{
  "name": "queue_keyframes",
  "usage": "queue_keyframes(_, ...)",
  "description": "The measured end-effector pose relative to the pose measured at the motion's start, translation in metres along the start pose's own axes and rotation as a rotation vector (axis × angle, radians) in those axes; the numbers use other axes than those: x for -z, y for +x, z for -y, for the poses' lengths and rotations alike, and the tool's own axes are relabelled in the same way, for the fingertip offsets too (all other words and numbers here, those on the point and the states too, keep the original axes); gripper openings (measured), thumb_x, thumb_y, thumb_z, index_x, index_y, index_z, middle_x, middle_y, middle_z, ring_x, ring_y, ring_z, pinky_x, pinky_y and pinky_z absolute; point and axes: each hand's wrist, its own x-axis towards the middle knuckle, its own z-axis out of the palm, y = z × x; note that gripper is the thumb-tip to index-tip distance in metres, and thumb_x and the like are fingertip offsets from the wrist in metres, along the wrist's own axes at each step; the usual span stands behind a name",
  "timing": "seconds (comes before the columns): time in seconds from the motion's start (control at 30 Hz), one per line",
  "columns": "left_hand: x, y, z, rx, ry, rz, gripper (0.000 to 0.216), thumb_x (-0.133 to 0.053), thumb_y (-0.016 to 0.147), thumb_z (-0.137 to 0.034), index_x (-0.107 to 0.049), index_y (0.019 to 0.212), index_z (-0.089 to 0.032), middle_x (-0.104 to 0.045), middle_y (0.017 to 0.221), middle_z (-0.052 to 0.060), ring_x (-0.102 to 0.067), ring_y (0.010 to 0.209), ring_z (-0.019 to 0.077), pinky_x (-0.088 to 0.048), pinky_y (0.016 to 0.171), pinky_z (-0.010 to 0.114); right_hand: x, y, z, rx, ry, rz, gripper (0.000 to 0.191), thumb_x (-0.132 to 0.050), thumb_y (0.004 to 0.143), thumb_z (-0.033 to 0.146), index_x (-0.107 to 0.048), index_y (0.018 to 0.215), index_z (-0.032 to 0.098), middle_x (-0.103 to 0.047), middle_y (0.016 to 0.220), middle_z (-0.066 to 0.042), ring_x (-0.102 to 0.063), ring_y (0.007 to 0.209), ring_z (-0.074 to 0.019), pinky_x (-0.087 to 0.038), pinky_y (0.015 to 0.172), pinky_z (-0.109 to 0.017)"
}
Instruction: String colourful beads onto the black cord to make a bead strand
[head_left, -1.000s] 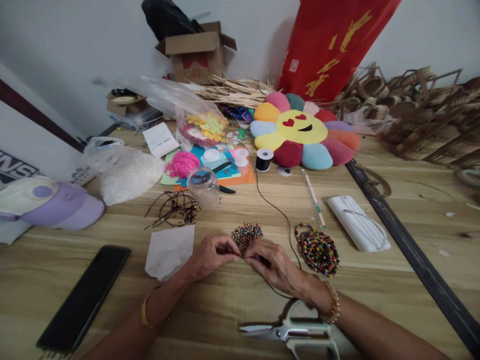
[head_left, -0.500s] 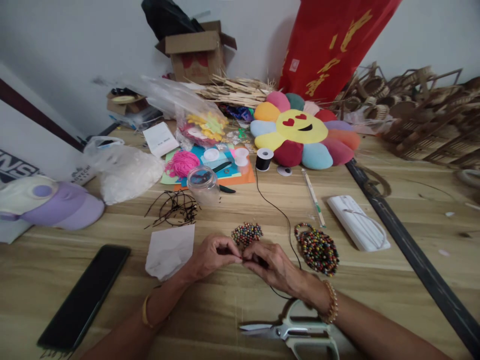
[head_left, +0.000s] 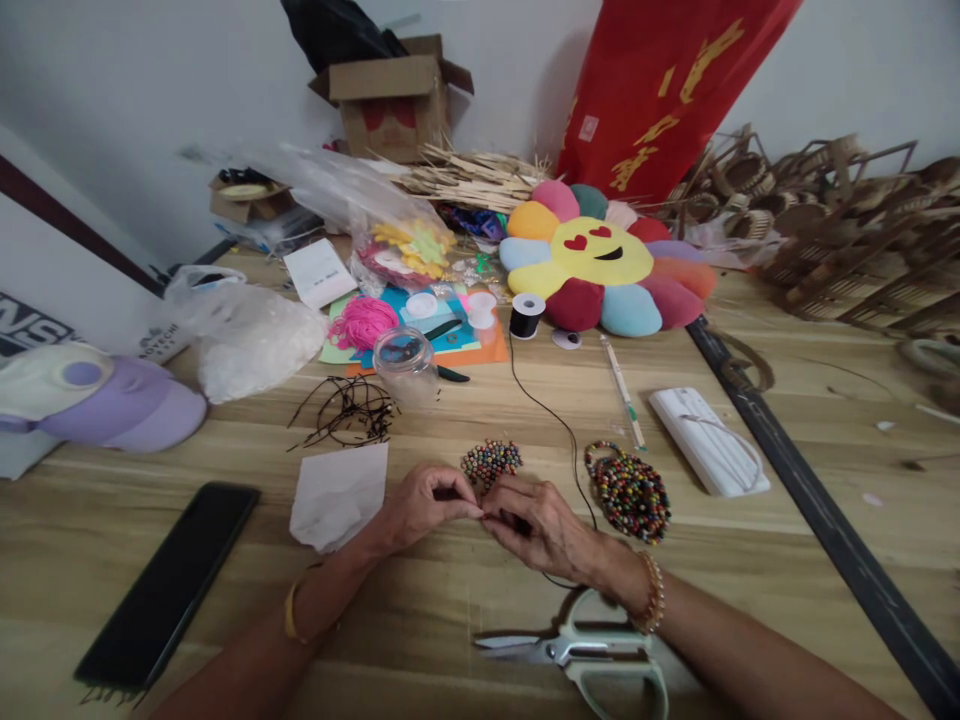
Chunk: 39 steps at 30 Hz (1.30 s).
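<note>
My left hand (head_left: 431, 508) and my right hand (head_left: 541, 525) meet fingertip to fingertip over the table, both in a pinch. Whatever sits between the left fingertips is too small to make out. Black cord (head_left: 546, 408) runs from a spool (head_left: 528, 316) down behind my right wrist and loops back under the right hand, whose fingers close on its hidden end. Just beyond the fingers lies a pile of loose coloured beads (head_left: 491, 460). Right of my right hand are coiled strings of multicoloured beads (head_left: 634, 495). Scissors (head_left: 577, 648) lie below the right wrist, blades pointing left.
A white paper (head_left: 337, 497) and a black phone (head_left: 169, 585) lie at left. Further back are short black cords (head_left: 349, 412), a clear jar (head_left: 405, 362), pink yarn (head_left: 365, 322) and a flower cushion (head_left: 600, 255). A white power bank (head_left: 705, 440) rests at right.
The view has shifted slightly. Both hands keep their pinch at the same spot, with hardly any movement.
</note>
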Motion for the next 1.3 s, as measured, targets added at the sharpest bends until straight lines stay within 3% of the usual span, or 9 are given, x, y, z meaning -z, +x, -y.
queue_keyframes(0.13, 0.002, 0.000, -0.001, 0.024, -0.037, 0.014, 0.019, -0.072, 0.068, -0.030, -0.068, 0.063, -0.012, -0.066, 0.062, 0.002, -0.057, 0.061, 0.0133, -0.042, 0.060, 0.023, 0.001, -0.002, 0.002, 0.054, -0.066, 0.045, 0.006, -0.055, 0.079, 0.016, -0.053, 0.074, 0.018, -0.057, 0.081, -0.004, -0.052, 0.072, -0.0148, -0.040, 0.066, -0.027)
queue_keyframes(0.3, 0.002, 0.001, 0.001, 0.044, -0.102, 0.035, 0.016, -0.073, 0.066, -0.027, -0.067, 0.063, -0.012, -0.066, 0.064, 0.002, -0.057, 0.063, 0.0132, -0.043, 0.061, 0.022, 0.005, -0.003, -0.002, 0.041, 0.022, -0.006, 0.027, -0.061, 0.077, 0.028, -0.041, 0.061, 0.019, -0.050, 0.068, 0.000, -0.047, 0.063, -0.0136, -0.037, 0.060, -0.026)
queue_keyframes(0.5, 0.003, 0.001, -0.001, 0.046, -0.105, 0.047, 0.016, -0.072, 0.066, -0.027, -0.066, 0.063, -0.013, -0.065, 0.063, 0.001, -0.055, 0.060, 0.0120, -0.042, 0.059, 0.021, 0.006, -0.001, -0.002, -0.140, 0.118, -0.139, 0.013, -0.055, 0.087, 0.024, -0.053, 0.077, 0.017, -0.055, 0.070, -0.001, -0.049, 0.061, -0.0117, -0.039, 0.056, -0.023)
queue_keyframes(0.7, 0.003, 0.001, -0.003, 0.037, -0.107, 0.051, 0.017, -0.072, 0.066, -0.028, -0.066, 0.062, -0.013, -0.065, 0.063, 0.002, -0.056, 0.061, 0.0125, -0.042, 0.060, 0.022, -0.001, -0.004, 0.000, -0.103, 0.143, -0.055, 0.010, -0.059, 0.088, 0.026, -0.057, 0.092, 0.017, -0.058, 0.076, -0.001, -0.052, 0.066, -0.0119, -0.042, 0.060, -0.023)
queue_keyframes(0.9, 0.002, 0.001, 0.001, 0.026, -0.081, 0.051, 0.019, -0.073, 0.067, -0.030, -0.067, 0.064, -0.012, -0.066, 0.064, 0.003, -0.057, 0.062, 0.0133, -0.043, 0.061, 0.022, -0.006, -0.005, -0.005, -0.104, 0.143, -0.032, 0.007, -0.060, 0.087, 0.021, -0.056, 0.092, 0.017, -0.058, 0.075, 0.000, -0.053, 0.066, -0.0110, -0.042, 0.060, -0.022)
queue_keyframes(1.1, 0.002, 0.000, 0.003, 0.032, -0.084, 0.041, 0.023, -0.073, 0.067, -0.033, -0.067, 0.065, -0.012, -0.066, 0.063, 0.003, -0.058, 0.062, 0.0137, -0.044, 0.061, 0.023, -0.007, -0.006, -0.006, -0.098, 0.186, -0.037, 0.014, -0.064, 0.084, 0.021, -0.053, 0.092, 0.018, -0.058, 0.078, -0.001, -0.055, 0.070, -0.0118, -0.044, 0.062, -0.022)
queue_keyframes(1.3, 0.003, 0.002, 0.002, 0.020, -0.115, 0.049, 0.021, -0.073, 0.067, -0.030, -0.065, 0.065, -0.012, -0.066, 0.065, 0.003, -0.058, 0.062, 0.0133, -0.044, 0.062, 0.023, -0.002, -0.007, 0.000, -0.144, 0.214, 0.043, 0.024, -0.067, 0.081, 0.021, -0.050, 0.098, 0.018, -0.057, 0.073, 0.003, -0.053, 0.062, -0.0097, -0.042, 0.057, -0.020)
